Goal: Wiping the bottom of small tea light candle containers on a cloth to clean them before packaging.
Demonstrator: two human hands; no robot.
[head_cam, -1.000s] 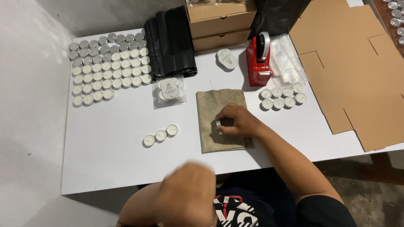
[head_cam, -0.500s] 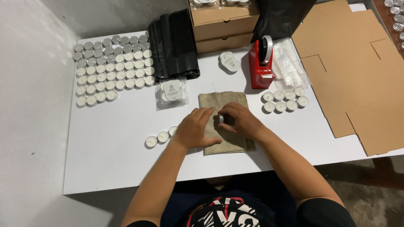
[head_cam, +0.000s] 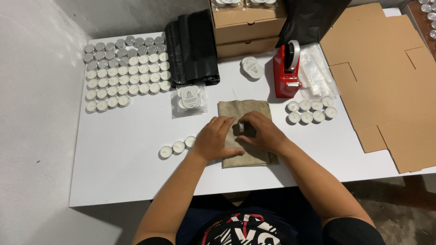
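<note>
While my left hand presses the brown cloth flat, my right hand pinches a small candle tight at its nine o'clock, between both hands.

Bare forearms, black short sleeves, black shirt (red-white print)

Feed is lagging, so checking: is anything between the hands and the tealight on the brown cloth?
Nothing visible. The right hand already grips the tealight over the brown cloth, and the left hand rests on the cloth beside it, fingers almost touching it.
</note>
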